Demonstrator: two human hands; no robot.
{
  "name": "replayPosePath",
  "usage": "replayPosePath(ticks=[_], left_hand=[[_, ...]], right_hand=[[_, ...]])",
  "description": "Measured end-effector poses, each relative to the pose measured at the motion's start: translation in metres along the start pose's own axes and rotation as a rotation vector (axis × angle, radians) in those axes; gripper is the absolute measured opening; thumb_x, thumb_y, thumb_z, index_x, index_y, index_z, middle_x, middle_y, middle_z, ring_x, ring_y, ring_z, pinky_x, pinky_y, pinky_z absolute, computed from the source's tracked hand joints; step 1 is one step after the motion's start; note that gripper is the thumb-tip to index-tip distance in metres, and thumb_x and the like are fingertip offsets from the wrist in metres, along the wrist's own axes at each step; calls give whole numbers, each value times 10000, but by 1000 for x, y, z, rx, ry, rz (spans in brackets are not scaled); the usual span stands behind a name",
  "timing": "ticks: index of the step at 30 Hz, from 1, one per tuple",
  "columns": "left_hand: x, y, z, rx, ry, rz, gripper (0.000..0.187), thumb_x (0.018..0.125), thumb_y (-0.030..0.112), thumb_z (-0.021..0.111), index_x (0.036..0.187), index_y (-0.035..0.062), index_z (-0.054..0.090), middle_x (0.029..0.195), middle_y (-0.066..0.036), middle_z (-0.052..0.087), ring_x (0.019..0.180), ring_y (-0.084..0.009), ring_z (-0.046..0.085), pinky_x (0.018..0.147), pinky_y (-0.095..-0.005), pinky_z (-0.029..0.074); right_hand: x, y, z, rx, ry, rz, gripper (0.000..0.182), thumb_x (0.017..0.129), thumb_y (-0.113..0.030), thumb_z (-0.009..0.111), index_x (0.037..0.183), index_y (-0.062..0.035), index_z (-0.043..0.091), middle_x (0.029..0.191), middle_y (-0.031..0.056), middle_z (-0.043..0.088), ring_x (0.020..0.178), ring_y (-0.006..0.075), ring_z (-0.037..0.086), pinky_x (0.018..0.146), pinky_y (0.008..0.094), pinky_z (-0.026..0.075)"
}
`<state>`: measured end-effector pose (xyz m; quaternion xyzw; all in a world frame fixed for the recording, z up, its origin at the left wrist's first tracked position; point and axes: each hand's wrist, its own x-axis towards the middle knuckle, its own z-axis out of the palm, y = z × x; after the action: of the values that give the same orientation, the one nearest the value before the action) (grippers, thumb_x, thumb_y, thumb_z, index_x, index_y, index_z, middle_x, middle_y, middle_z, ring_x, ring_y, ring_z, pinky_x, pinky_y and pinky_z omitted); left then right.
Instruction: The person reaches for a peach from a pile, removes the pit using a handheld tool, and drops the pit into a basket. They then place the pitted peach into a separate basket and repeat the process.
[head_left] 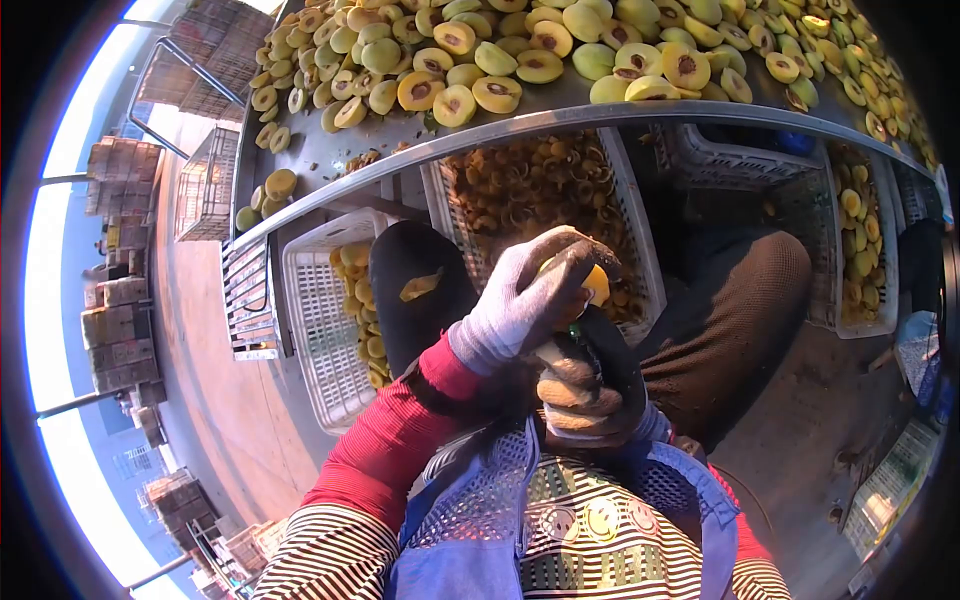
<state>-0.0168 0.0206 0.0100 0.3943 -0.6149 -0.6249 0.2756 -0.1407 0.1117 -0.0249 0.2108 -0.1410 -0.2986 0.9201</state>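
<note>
My left hand [535, 295], in a white glove with dark, stained fingers, is closed around a yellow peach half [597, 284]. Just below it, my right hand [590, 390], also gloved, has its fingers wrapped round a small tool [574, 328]. Only a green bit of that tool shows; its working end is hidden between the hands. Both hands are close together in front of my chest, over a crate [648, 255] heaped with brownish-orange peels and scraps [535, 185].
A metal table [330, 165] ahead carries many cut peach halves [497, 94], some with pits. Pale crates holding yellow halves stand at the left [325, 375] and right [862, 250]. Another crate [740, 165] sits under the table. Stacked crates [120, 320] line the far left.
</note>
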Motion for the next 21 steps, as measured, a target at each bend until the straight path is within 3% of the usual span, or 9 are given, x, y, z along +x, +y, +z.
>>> replayPosePath(ticks=[2, 4, 6, 8, 10, 12, 14, 16, 21], left_hand=[[-3, -10, 8, -304, 138, -332, 384, 942, 379, 532, 1079, 27, 601, 933, -65, 634, 780, -114, 592, 703, -240, 479], [-9, -35, 20, -889, 219, -294, 338, 981, 331, 463, 1071, 31, 592, 943, -94, 647, 849, -174, 623, 768, -274, 504], [-17, -50, 17, -852, 443, -203, 367, 990, 339, 440, 1102, 20, 583, 947, -96, 650, 853, -183, 623, 782, -279, 508], [-28, -52, -32, -665, 690, 139, 389, 986, 351, 447, 1120, 10, 577, 947, -113, 647, 858, -207, 628, 809, -307, 512], [-53, -38, -110, 230, 943, 153, 386, 952, 356, 516, 1126, 18, 584, 981, -135, 636, 883, -228, 625, 832, -335, 506], [-59, -28, -172, 1058, 829, -310, 369, 906, 339, 597, 1119, 37, 604, 1000, -162, 630, 913, -263, 627, 841, -358, 496], [-40, -26, -178, 1384, 750, -254, 345, 878, 298, 638, 1116, 49, 618, 991, -181, 629, 933, -292, 629, 817, -352, 489], [12, 8, -147, 1094, 770, 23, 382, 830, 367, 674, 1074, 76, 643, 1006, -156, 634, 909, -307, 632, 777, -381, 491], [149, -18, -158, 1353, 382, -303, 689, 737, 482, 700, 1274, 106, 487, 1130, -193, 605, 1071, -333, 579, 897, -423, 465]], right_hand=[[5, 3, 3, 10, -50, -45, 480, 946, -545, 406, 714, -125, 411, 485, -43, 331, 366, 68, 320, 369, 216, 275], [7, 1, -5, 2, -156, 4, 476, 946, -538, 422, 734, -111, 433, 497, -48, 344, 374, 65, 326, 356, 222, 273], [12, 1, -8, 66, -224, -169, 478, 958, -529, 404, 739, -105, 430, 506, -46, 362, 363, 63, 322, 339, 217, 269], [4, -11, -6, 25, -125, -172, 469, 977, -499, 388, 768, -85, 455, 511, -38, 362, 358, 59, 313, 333, 211, 279], [0, -12, -9, -17, 31, -221, 463, 985, -483, 380, 796, -72, 478, 508, -30, 357, 354, 59, 303, 325, 217, 281], [1, -18, -12, -51, 88, -229, 461, 989, -475, 376, 810, -65, 489, 507, -26, 355, 352, 59, 298, 321, 220, 282], [5, -25, -18, -94, 15, -183, 460, 988, -472, 384, 855, -51, 513, 508, -18, 352, 351, 64, 292, 308, 227, 276], [11, -28, -19, -88, 70, -187, 462, 985, -474, 388, 856, -52, 527, 509, -19, 342, 345, 68, 291, 298, 226, 260], [11, -34, -17, -315, 399, -289, 489, 973, -495, 401, 824, -55, 551, 483, -37, 299, 325, 64, 251, 290, 222, 218]])
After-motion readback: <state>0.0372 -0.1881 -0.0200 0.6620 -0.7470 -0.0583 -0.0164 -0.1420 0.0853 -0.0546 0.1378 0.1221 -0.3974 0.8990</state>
